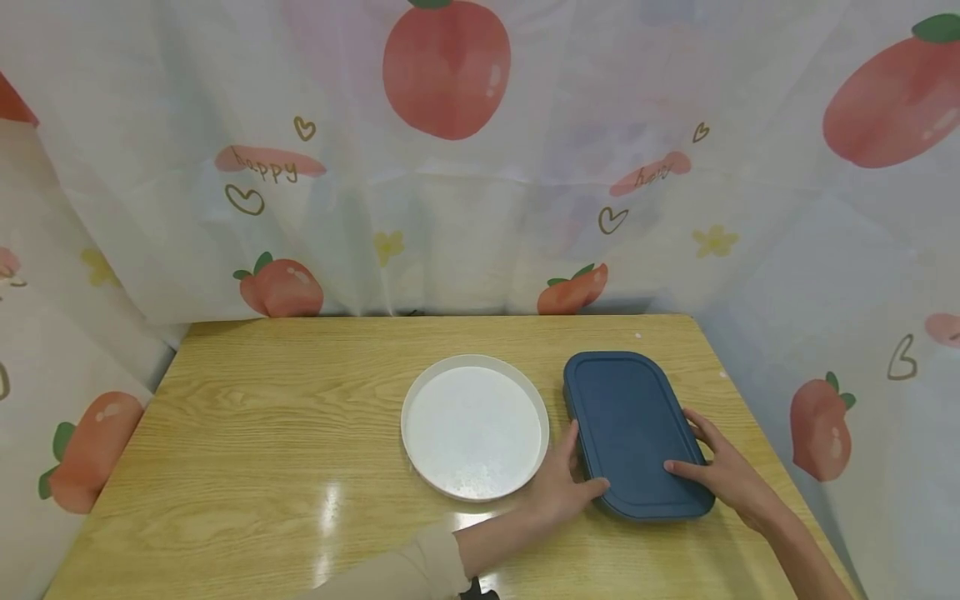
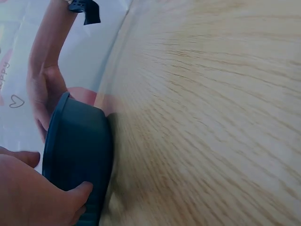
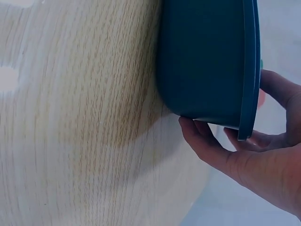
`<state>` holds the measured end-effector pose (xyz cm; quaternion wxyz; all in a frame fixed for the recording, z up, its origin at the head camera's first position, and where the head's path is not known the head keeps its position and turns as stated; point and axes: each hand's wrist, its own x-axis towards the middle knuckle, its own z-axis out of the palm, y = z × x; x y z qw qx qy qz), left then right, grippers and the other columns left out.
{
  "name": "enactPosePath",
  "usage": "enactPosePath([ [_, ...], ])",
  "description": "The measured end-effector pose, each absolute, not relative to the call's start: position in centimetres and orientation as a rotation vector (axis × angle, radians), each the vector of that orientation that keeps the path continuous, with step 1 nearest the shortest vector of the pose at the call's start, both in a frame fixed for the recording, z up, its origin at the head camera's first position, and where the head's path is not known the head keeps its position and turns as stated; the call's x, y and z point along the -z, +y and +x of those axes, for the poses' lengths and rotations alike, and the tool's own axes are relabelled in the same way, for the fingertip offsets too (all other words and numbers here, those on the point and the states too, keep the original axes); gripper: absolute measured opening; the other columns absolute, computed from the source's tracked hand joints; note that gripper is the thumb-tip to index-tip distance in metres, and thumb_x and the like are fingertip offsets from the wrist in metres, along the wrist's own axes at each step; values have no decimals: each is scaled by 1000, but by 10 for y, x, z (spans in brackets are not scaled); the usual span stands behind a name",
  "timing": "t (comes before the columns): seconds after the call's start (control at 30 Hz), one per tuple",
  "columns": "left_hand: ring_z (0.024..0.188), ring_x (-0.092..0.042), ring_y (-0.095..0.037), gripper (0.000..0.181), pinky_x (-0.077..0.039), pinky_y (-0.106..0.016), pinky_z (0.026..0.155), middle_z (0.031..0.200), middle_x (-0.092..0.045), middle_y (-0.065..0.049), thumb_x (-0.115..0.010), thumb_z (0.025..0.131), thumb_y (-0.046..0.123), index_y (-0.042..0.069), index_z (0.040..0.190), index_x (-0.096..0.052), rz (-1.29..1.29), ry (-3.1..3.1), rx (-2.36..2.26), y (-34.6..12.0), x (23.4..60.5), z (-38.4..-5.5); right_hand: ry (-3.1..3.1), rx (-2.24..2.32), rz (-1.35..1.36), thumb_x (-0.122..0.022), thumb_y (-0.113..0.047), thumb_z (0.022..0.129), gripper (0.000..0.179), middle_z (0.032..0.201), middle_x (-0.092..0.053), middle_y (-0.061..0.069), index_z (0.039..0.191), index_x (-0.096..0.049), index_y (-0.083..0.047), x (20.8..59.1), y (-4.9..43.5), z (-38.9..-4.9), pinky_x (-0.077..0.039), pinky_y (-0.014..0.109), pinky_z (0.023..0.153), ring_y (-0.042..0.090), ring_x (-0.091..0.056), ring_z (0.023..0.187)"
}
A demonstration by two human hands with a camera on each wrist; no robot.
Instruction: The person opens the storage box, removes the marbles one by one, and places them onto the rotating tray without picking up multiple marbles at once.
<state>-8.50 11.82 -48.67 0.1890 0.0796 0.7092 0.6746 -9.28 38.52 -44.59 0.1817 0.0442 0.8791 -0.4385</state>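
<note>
A dark blue rectangular lidded box (image 1: 630, 425) stands on the right part of the table, slightly turned. My left hand (image 1: 558, 492) holds its left side near the front corner, fingers along the wall and thumb at the lid's edge. From the other side my right hand (image 1: 727, 475) grips the box, thumb on top of the lid and fingers against the right wall. The right wrist view shows the fingertips (image 3: 188, 125) low on the box wall, below the lid's overhanging rim. In the left wrist view, a fingertip (image 2: 83, 190) touches the smooth side.
A round white plate with a raised rim (image 1: 476, 433) lies just left of the box, close to my left forearm. The wooden table (image 1: 247, 450) ends at a curtain (image 1: 465, 208) printed with fruit, which hangs behind and along both sides.
</note>
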Motion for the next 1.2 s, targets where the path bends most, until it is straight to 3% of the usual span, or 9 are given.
enactPosePath([
  [0.13, 140, -40, -22, 103, -37, -31, 109, 157, -36, -7, -84, 81, 29, 8, 159, -20, 353, 2145, -1778, 117, 494, -80, 2490, 1238, 118, -71, -23, 95, 100, 154, -7, 41, 158, 4, -1, 445, 384, -90, -49, 61, 91, 67, -25, 130],
  [0.37, 149, -18, -22, 114, -23, -36, 118, 165, -15, -4, -86, 80, 32, 12, 161, -9, 497, 2116, -1751, 115, 503, -73, 2630, 1134, 76, -72, -26, 94, 97, 155, -9, 39, 157, -5, 4, 445, 379, -85, -52, 60, 85, 68, -31, 126],
  [0.6, 149, -19, -25, 114, -24, -36, 117, 165, -15, -8, -86, 80, 28, 9, 161, -8, 520, 2178, -1726, 115, 509, -70, 3034, 868, -179, -75, -20, 91, 76, 145, -34, 38, 149, -33, 7, 444, 364, -71, -42, 69, 89, 61, -38, 125],
  [0.7, 148, -21, -26, 114, -25, -36, 117, 164, -16, -11, -87, 79, 25, 5, 160, -9, 532, 2200, -1735, 116, 511, -69, 3160, 819, -365, -77, -13, 88, 63, 144, -42, 33, 142, -49, 2, 444, 354, -64, -41, 69, 88, 57, -42, 124],
  [0.83, 148, -23, -27, 112, -25, -36, 117, 164, -18, -12, -86, 80, 22, 3, 159, -9, 561, 2230, -1741, 118, 514, -69, 3192, 802, -566, -80, -11, 84, 58, 142, -48, 26, 137, -58, -6, 445, 340, -53, -42, 68, 86, 55, -46, 123],
  [1.0, 148, -22, -28, 107, -25, -37, 117, 163, -18, -14, -82, 83, 17, 0, 158, -9, 606, 2232, -1769, 119, 514, -69, 3175, 765, -590, -82, -20, 84, 59, 143, -50, 22, 139, -59, -15, 448, 326, -37, -38, 70, 92, 57, -42, 126],
  [1.2, 148, -22, -30, 102, -25, -40, 117, 163, -19, -16, -79, 86, 16, -1, 158, -9, 607, 2221, -1816, 119, 514, -69, 3207, 553, -571, -80, -35, 84, 61, 147, -51, 10, 141, -58, -31, 458, 316, -23, -31, 82, 88, 52, -44, 129],
])
